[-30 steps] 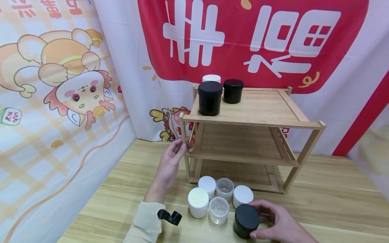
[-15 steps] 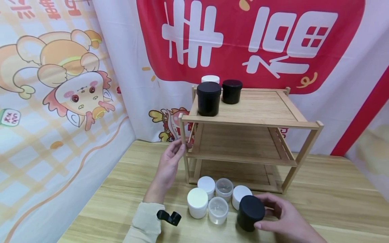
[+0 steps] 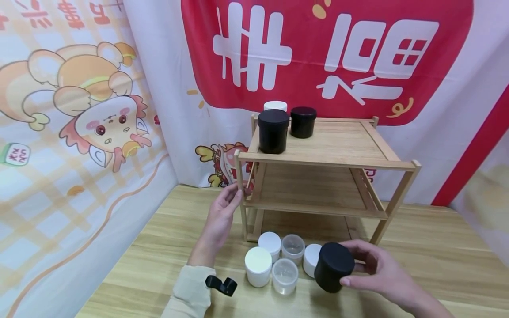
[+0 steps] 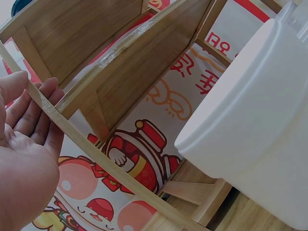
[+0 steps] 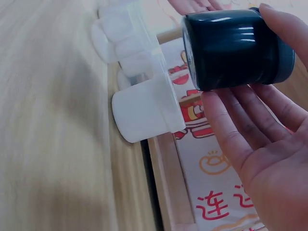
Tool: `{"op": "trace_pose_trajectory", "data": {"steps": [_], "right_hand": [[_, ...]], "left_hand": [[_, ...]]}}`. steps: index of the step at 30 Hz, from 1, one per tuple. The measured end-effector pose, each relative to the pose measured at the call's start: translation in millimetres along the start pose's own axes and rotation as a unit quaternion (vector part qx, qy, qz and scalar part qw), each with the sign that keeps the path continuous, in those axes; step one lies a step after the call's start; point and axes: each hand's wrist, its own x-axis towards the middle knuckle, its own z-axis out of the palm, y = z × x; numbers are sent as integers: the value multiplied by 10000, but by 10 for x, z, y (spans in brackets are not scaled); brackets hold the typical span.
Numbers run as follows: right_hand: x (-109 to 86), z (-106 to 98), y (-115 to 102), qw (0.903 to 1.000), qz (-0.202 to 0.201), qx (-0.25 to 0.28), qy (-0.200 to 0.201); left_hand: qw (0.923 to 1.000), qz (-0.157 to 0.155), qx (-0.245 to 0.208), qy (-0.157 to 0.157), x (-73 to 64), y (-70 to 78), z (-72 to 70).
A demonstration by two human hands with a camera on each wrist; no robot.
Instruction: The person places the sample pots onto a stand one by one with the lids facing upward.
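Observation:
My right hand (image 3: 381,271) holds a black lidded jar (image 3: 335,267) between thumb and fingers, lifted above the table. In the right wrist view the jar (image 5: 231,48) lies across my fingers (image 5: 231,130), its base toward the left. At the front left post of a three-tier wooden shelf rack (image 3: 342,143), my left hand (image 3: 222,214) grips the upright with thumb and fingertips. The left wrist view shows the thumb (image 4: 14,85) on one side of that post (image 4: 96,144) and the fingers behind it. Just beside the held jar stands a white lidded jar (image 3: 312,260).
Two more white jars (image 3: 258,267) and two clear, open-topped cups (image 3: 285,277) stand on the wooden table (image 3: 155,247) before the rack. On its top shelf, at the left, are a large black jar (image 3: 273,131), a smaller black jar (image 3: 303,122) and a white-lidded one (image 3: 275,106).
My right hand has raised the black jar off the table, moving it rightward and toward the rack. My left hand keeps its place on the post.

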Motion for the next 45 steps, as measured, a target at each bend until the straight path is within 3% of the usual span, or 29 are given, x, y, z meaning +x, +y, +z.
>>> {"op": "trace_pose_trajectory", "data": {"steps": [8, 15, 20, 30, 40, 45], "right_hand": [[67, -59, -186, 9987, 328, -25, -380], [120, -28, -307, 9977, 225, -151, -624], [122, -45, -370, 9961, 451, -114, -744], [113, -121, -456, 9933, 874, -35, -753], [135, -127, -491, 9968, 552, -161, -557], [156, -167, -513, 9972, 616, -60, -425]], "left_hand": [[9999, 32, 93, -49, 13, -1, 0], [9999, 99, 60, -73, 17, 6, 1], [9999, 101, 37, -45, 20, -5, 0], [9999, 114, -2, -80, 12, -17, 16], [9999, 134, 16, -24, 7, -12, 12], [9999, 150, -6, -32, 10, -15, 14]]}}
